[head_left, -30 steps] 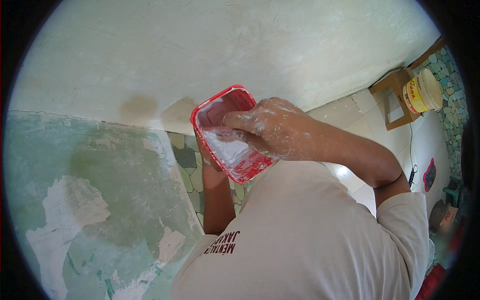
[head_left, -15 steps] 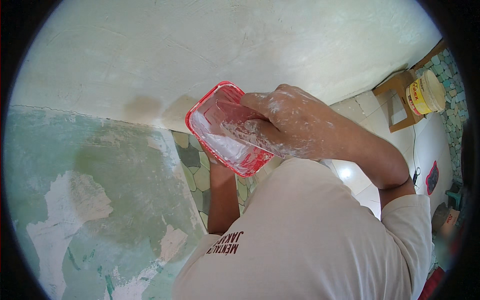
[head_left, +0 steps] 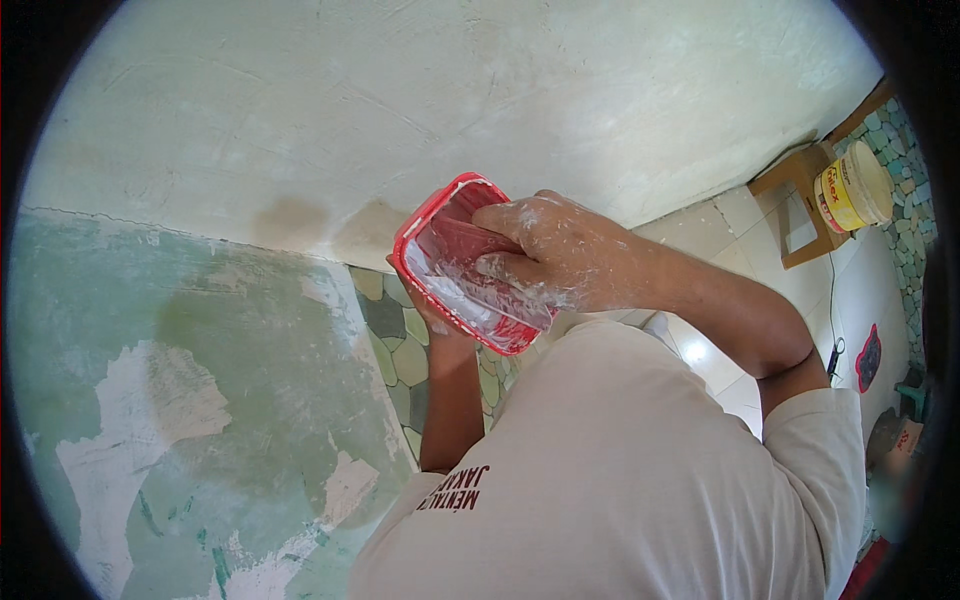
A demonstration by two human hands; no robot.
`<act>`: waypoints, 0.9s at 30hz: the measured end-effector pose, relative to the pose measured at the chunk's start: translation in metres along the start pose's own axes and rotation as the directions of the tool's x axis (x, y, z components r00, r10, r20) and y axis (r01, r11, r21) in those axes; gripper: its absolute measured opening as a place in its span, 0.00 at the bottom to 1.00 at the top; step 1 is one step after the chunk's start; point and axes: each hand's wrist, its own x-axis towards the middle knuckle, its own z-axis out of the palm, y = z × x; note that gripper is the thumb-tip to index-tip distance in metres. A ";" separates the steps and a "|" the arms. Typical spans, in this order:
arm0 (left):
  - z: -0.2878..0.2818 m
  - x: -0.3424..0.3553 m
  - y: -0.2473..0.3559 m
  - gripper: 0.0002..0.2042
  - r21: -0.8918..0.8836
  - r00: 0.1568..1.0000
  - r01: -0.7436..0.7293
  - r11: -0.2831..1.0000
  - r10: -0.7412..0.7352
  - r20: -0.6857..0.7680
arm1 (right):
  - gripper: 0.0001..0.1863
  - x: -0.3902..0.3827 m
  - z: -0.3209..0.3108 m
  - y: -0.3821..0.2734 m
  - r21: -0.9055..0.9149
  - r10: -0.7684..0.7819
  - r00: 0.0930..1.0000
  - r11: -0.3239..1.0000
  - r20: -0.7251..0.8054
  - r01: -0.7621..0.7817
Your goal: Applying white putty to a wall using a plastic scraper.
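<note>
A red plastic tub (head_left: 420,215) with a smeared rim is tilted in front of my chest, with white paste (head_left: 448,290) spread along its inside. My left hand (head_left: 432,312) grips the tub from its left and underside; most of its fingers are hidden behind the tub. Dipping into the tub, my right hand (head_left: 572,255) is splashed with white and closed around a flat, pinkish putty scraper (head_left: 465,240). The scraper's blade lies within the tub, close to the paste and the near wall.
A pale plastered wall (head_left: 400,90) rises ahead, meeting a patchy green wall (head_left: 270,370) on the left. At right, a yellow-labelled bucket (head_left: 850,190) sits by a wooden stool (head_left: 795,175), with a cable (head_left: 832,300) and a dark red-edged mat (head_left: 868,358) on the tiled floor.
The tub has shifted slightly right and tilted more steeply. My right hand has moved a little lower, with the scraper deeper inside the tub.
</note>
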 end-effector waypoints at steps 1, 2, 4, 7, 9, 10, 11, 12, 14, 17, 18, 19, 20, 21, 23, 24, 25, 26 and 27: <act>0.000 0.001 0.001 0.39 -0.054 0.997 0.059 0.997 -0.062 -0.049 | 0.11 0.000 0.004 0.005 0.064 0.007 1.000 0.998 -0.004 -0.007; -0.001 0.003 0.001 0.39 -0.053 0.997 0.057 0.997 -0.060 -0.047 | 0.11 0.000 0.006 0.008 0.128 0.014 1.000 0.992 -0.008 -0.013; -0.006 0.006 0.002 0.39 -0.188 0.977 0.157 0.970 -0.180 -0.116 | 0.10 -0.001 0.001 0.005 0.206 0.053 0.998 0.977 0.025 -0.057; -0.019 0.007 -0.004 0.40 -0.306 0.976 0.188 0.933 -0.212 -0.044 | 0.09 -0.003 -0.001 0.003 0.334 0.121 0.989 0.932 0.081 -0.142; -0.019 0.006 -0.004 0.40 -0.300 0.980 0.186 0.936 -0.200 -0.019 | 0.09 -0.005 -0.003 0.004 0.382 0.149 0.984 0.907 0.099 -0.176; -0.019 0.005 -0.003 0.40 -0.295 0.980 0.190 0.937 -0.197 0.006 | 0.09 -0.006 -0.003 0.005 0.400 0.172 0.980 0.895 0.104 -0.200; -0.021 0.006 -0.004 0.40 -0.294 0.982 0.184 0.938 -0.190 0.007 | 0.10 -0.007 -0.003 0.007 0.418 0.195 0.975 0.881 0.109 -0.223; -0.026 0.007 -0.006 0.41 -0.292 0.980 0.194 0.936 -0.197 0.019 | 0.10 -0.008 -0.001 0.009 0.416 0.190 0.976 0.883 0.109 -0.218; -0.020 0.010 -0.003 0.41 -0.294 0.978 0.207 0.933 -0.206 0.035 | 0.10 -0.011 0.002 0.014 0.518 0.208 0.976 0.829 0.069 -0.214; -0.016 0.010 -0.002 0.41 -0.279 0.977 0.205 0.938 -0.181 0.109 | 0.11 -0.013 0.002 0.011 0.557 0.267 0.961 0.788 0.075 -0.262; -0.022 0.009 -0.007 0.41 -0.278 0.984 0.179 0.944 -0.166 0.071 | 0.11 -0.014 0.003 0.011 0.557 0.265 0.961 0.788 0.077 -0.262; -0.021 0.010 -0.007 0.41 -0.275 0.988 0.152 0.949 -0.148 0.036 | 0.11 -0.014 0.003 0.011 0.611 0.278 0.957 0.744 0.085 -0.270; -0.021 0.010 -0.007 0.41 -0.276 0.989 0.150 0.950 -0.145 0.037 | 0.11 -0.015 0.003 0.012 0.662 0.289 0.952 0.696 0.095 -0.278; -0.020 0.010 -0.006 0.41 -0.248 0.988 0.153 0.957 -0.147 0.042 | 0.11 -0.015 0.003 0.012 0.661 0.288 0.953 0.698 0.095 -0.276; -0.018 0.010 -0.005 0.41 -0.223 0.988 0.154 0.963 -0.146 0.050 | 0.11 -0.017 0.005 0.015 0.677 0.296 0.950 0.681 0.093 -0.279; -0.018 0.010 -0.005 0.41 -0.205 0.988 0.151 0.967 -0.143 0.054 | 0.11 -0.018 0.007 0.016 0.676 0.296 0.951 0.682 0.092 -0.278; -0.015 0.011 -0.003 0.42 -0.187 0.989 0.144 0.972 -0.136 0.058 | 0.11 -0.019 0.008 0.017 0.699 0.300 0.950 0.663 0.081 -0.269; -0.011 0.011 -0.003 0.42 -0.189 0.990 0.141 0.972 -0.132 0.057 | 0.11 -0.019 0.008 0.018 0.721 0.305 0.950 0.642 0.071 -0.260; -0.006 0.011 -0.002 0.42 -0.324 0.981 0.169 0.931 -0.127 0.148 | 0.11 -0.021 0.007 0.020 0.719 0.303 0.950 0.645 0.072 -0.260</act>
